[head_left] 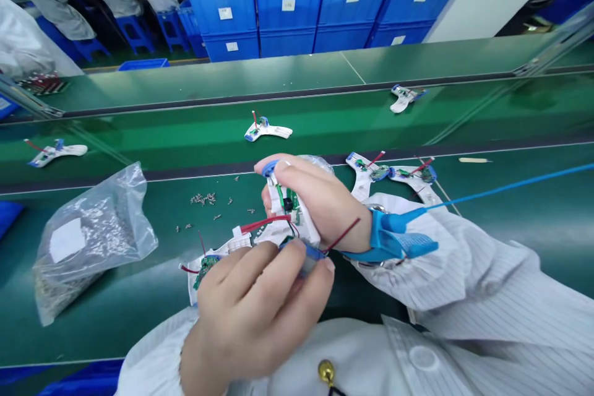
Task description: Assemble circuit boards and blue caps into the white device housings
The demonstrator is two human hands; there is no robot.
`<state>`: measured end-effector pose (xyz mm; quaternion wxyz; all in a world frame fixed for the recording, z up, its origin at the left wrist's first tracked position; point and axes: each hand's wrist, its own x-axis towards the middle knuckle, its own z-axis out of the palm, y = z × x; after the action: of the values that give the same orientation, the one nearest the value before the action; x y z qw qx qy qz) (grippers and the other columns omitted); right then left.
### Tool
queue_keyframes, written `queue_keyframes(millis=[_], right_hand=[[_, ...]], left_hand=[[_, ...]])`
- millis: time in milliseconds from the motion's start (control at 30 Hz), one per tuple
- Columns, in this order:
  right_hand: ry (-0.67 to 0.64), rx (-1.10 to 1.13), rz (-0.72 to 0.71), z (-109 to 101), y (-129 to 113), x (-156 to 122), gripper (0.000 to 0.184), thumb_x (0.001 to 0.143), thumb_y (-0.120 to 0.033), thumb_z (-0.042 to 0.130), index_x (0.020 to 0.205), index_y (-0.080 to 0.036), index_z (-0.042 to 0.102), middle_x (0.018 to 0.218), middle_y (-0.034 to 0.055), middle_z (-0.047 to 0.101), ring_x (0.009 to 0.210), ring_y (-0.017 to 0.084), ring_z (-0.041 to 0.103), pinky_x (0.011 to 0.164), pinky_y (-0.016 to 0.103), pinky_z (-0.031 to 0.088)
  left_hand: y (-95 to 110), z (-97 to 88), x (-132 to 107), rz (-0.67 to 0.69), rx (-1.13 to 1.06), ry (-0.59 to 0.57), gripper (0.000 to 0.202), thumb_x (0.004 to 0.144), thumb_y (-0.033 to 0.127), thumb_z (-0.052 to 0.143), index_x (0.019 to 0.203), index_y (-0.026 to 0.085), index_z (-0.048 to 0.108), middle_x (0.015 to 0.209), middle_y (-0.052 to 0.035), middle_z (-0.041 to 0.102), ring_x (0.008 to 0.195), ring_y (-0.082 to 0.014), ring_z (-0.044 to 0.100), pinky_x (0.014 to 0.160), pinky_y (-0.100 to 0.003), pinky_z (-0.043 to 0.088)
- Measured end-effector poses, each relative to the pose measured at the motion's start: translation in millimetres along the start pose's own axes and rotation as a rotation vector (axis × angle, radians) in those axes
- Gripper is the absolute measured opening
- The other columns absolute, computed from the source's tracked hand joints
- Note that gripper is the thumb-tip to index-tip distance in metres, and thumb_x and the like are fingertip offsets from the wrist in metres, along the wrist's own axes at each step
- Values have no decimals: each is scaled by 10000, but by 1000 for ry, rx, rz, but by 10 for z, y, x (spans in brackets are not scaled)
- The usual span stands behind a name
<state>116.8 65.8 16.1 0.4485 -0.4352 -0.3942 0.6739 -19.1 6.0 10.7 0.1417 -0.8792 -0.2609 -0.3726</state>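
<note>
My right hand point(320, 195), with a blue wrist strap point(394, 235) around its wrist, is closed around a white plastic housing half point(306, 226) holding a green circuit board, a blue ring end and red wires. My left hand point(260, 309) pinches at the housing's lower end, its fingertips on a dark blue and grey part point(312, 255) there. What lies under those fingertips is partly hidden. Beside my left hand, another white housing point(229, 246) with a board and red wires rests on the bench, half covered by the hand.
Two more housings point(366, 173) lie right of my hands. A clear bag of small metal parts point(97, 241) sits at left, near loose screws point(203, 198). Several housings point(268, 130) lie on the green conveyor belt point(185, 136). Stacked blue crates point(288, 6) and people in white coats are beyond.
</note>
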Motion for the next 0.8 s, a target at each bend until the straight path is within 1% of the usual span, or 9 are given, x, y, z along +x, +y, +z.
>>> queue_keyframes(millis=[67, 133, 300, 367, 467, 567, 633, 667, 800], right_hand=[[5, 9, 10, -7, 25, 12, 236, 797, -404, 510, 928, -212, 543, 643, -29, 519, 498, 85, 477, 431, 202, 373], [-1, 39, 40, -17, 40, 17, 229, 797, -403, 508, 910, -206, 540, 623, -30, 517, 476, 83, 464, 418, 205, 366], [-65, 166, 214, -31, 79, 0, 232, 822, -393, 449, 936, -203, 519, 602, -29, 521, 419, 92, 454, 392, 222, 361], [-94, 129, 239, -55, 111, -15, 257, 829, -387, 433, 982, -200, 520, 630, -16, 540, 453, 107, 483, 409, 232, 379], [-95, -154, 125, -123, 157, -55, 338, 816, -361, 481, 1114, -203, 507, 836, 35, 611, 673, 155, 579, 550, 274, 465], [-25, -460, -323, -172, 155, -152, 323, 762, -277, 587, 1072, -193, 554, 1045, 73, 592, 951, 189, 556, 804, 319, 460], [-96, -560, -582, -163, 123, -245, 134, 733, -223, 626, 857, -178, 612, 889, 56, 620, 869, 165, 559, 796, 291, 445], [-157, -590, -619, -148, 105, -292, 44, 730, -202, 629, 756, -172, 609, 774, 38, 615, 775, 143, 557, 735, 267, 448], [-254, -622, -483, -110, 76, -406, 129, 738, -151, 616, 615, -154, 579, 598, -2, 559, 588, 87, 495, 543, 196, 396]], left_hand=[[-52, 42, 3, -48, -17, -49, 188, 716, 106, 659, 860, 226, 641, 803, -24, 661, 664, -163, 617, 592, -275, 467], [-92, 86, -71, -220, -155, -63, 244, 694, 116, 680, 902, 231, 622, 819, -27, 668, 693, -163, 629, 630, -263, 490], [-49, 208, -284, -966, -1017, 286, 351, 664, 431, 726, 965, 295, 605, 881, -14, 655, 769, -179, 646, 615, -258, 526], [-23, 237, -298, -1139, -1282, 335, 370, 628, 495, 722, 933, 311, 621, 841, 6, 661, 671, -160, 651, 560, -245, 521], [-12, 245, -264, -1207, -1380, 317, 377, 567, 462, 773, 879, 297, 640, 774, 22, 651, 611, -148, 638, 555, -244, 512], [-1, 228, -230, -1262, -1231, 353, 413, 512, 469, 794, 839, 269, 642, 709, 39, 598, 573, -111, 571, 518, -200, 460], [12, 211, -224, -1242, -1060, 336, 425, 495, 500, 785, 806, 249, 639, 664, 48, 569, 544, -89, 508, 493, -178, 414], [16, 201, -226, -1193, -976, 319, 428, 492, 513, 780, 791, 243, 637, 642, 50, 562, 532, -86, 483, 484, -178, 396], [-2, 165, -246, -994, -739, 215, 389, 513, 494, 786, 759, 238, 628, 576, 45, 565, 510, -110, 469, 484, -215, 380]])
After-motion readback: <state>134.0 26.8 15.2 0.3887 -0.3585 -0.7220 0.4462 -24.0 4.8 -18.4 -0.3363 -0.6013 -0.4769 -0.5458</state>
